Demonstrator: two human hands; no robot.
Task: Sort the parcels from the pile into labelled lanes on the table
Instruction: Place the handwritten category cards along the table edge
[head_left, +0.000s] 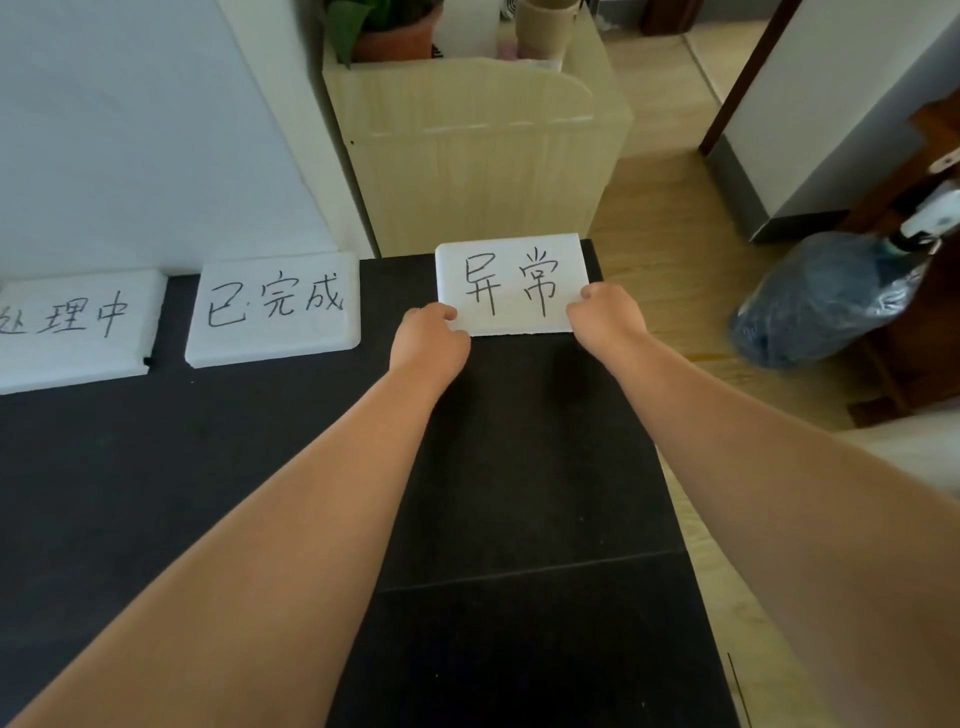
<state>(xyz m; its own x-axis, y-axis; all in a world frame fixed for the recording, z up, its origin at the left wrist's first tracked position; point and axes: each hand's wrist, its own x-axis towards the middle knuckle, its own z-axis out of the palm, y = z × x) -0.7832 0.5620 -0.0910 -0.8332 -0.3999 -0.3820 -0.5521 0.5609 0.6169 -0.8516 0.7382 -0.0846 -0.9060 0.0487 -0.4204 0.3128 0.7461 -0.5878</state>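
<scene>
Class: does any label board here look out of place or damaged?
The 异常 board, held by the left hand and right hand, sits farther back than the others; the leftmost board looks chipped at its near-right corner.

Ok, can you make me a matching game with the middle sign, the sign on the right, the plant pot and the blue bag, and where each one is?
Things:
1. middle sign
2. right sign
3. plant pot
4. blue bag

Places:
A. on the floor
B. held by the left hand and the right hand
C. up on the pale cabinet
D. flat on the black table, untouched

Pairs: 1-D, 2-B, 3-C, 4-A.
</scene>
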